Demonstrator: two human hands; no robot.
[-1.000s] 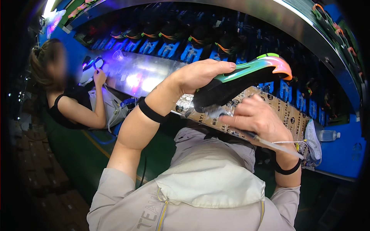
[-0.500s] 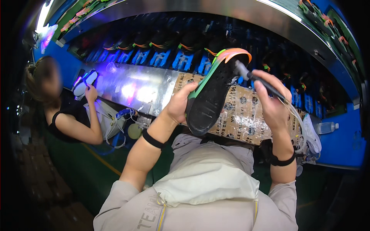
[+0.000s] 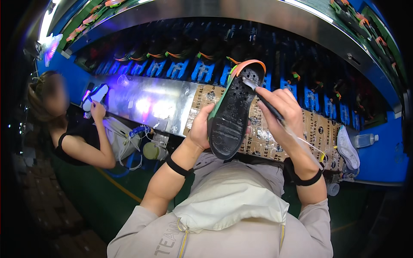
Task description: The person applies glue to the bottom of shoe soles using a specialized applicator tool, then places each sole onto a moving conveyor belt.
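Note:
My left hand (image 3: 200, 129) grips a shoe sole (image 3: 227, 122) by its left edge. The sole is black inside, with a green and orange rim curving up at its far end. Small holes show in its inner surface, which looks wet in places. In my right hand (image 3: 284, 114) is a brush with a dark handle (image 3: 271, 105), pinched between thumb and fingers. The brush's pale tip (image 3: 248, 82) touches the inside of the sole near the orange end. A thin clear hose (image 3: 307, 142) runs back from the handle along my right wrist.
Printed brown cardboard (image 3: 316, 133) covers the table beneath my hands, beside a shiny metal top (image 3: 172, 96). Blue racks (image 3: 177, 66) carrying dark shoes line the far side. A white sole (image 3: 347, 148) and clear bottle (image 3: 365, 141) lie right. A person (image 3: 81, 137) works at left.
My right hand and the brush have moved left and slightly down, bringing the tip farther in on the sole. The sole has shifted a little, its orange end moving left and toward me.

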